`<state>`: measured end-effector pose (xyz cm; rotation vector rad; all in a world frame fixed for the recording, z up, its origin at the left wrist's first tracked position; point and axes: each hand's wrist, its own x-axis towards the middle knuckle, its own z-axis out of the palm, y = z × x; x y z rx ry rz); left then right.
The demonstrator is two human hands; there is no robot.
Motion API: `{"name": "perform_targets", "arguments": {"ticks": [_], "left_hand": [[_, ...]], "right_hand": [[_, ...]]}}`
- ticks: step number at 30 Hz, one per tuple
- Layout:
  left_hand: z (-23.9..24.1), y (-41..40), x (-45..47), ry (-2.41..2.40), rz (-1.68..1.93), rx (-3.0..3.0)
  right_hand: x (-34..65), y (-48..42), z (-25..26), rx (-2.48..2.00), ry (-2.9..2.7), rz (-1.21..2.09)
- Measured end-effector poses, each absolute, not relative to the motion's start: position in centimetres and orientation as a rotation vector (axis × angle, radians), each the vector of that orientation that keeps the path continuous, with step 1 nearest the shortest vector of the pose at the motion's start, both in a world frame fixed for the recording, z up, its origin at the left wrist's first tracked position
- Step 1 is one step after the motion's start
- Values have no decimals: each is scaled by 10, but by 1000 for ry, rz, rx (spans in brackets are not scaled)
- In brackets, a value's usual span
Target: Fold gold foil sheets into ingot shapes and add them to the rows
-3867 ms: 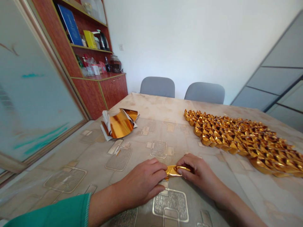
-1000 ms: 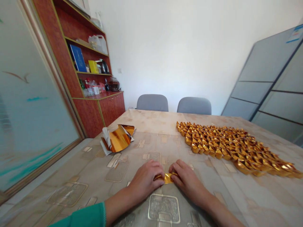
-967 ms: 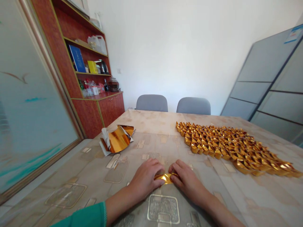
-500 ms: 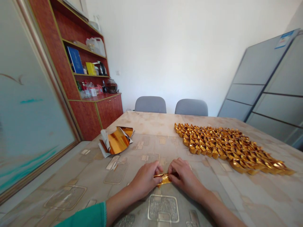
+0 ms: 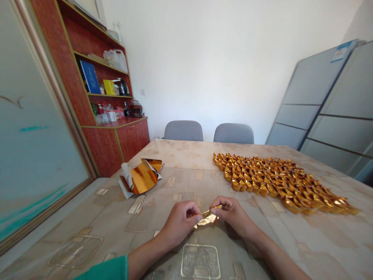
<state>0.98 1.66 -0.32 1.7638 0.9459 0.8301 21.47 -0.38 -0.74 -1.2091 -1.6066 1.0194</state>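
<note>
- Right now your left hand [image 5: 179, 221] is curled nearly closed, thumb and fingertips pinching the left end of a small gold foil piece [image 5: 205, 220].
- Your right hand [image 5: 230, 214] is closed the same way, thumb and forefinger nipping the right, upper end of that foil.
- You hold the foil stretched between both hands, tilted so its right end sits higher. It is low over the near middle of the table [image 5: 291, 241], and it looks lifted just off the cloth.
- To your left, well apart from your hands, a stack of gold sheets [image 5: 142, 177] lies curled on its white wrapper.
- To your right, further back on the table, folded gold ingots [image 5: 276, 182] lie packed in close rows.
- Your green sleeve [image 5: 107, 270] shows at the bottom edge.
- Across the table stand two grey chairs [image 5: 183, 130], side by side.
- A red-brown cabinet [image 5: 116, 136] with cluttered shelves stands against the wall on your left.
</note>
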Motion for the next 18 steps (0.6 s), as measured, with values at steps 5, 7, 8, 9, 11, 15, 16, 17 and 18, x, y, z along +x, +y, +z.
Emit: {"name": "perform_targets", "arguments": {"ticks": [5, 7, 8, 9, 11, 15, 16, 17, 18], "left_hand": [[4, 16, 8, 901, 885, 1509], [5, 17, 8, 919, 933, 1447], [6, 17, 8, 927, 950, 1426], [6, 16, 8, 928, 962, 1413], [5, 16, 9, 913, 965, 1407], [2, 14, 12, 858, 946, 1415], [1, 13, 13, 845, 938, 1415], [0, 13, 13, 835, 927, 1412], [-1, 13, 13, 829, 917, 1404]], "right_hand": [[228, 0, -1, -1208, -1337, 993], [227, -4, 5, -1208, -1260, 984], [225, -7, 8, -1198, -1239, 1034], [221, -10, 10, -1196, -1240, 1106], [212, -16, 11, -1183, -1371, 1193], [196, -19, 4, -1170, -1459, 1210], [194, -18, 2, -1150, -1440, 1230], [194, -17, 0, -1126, -1418, 1250], [194, -16, -2, -1100, -1401, 1268]]}}
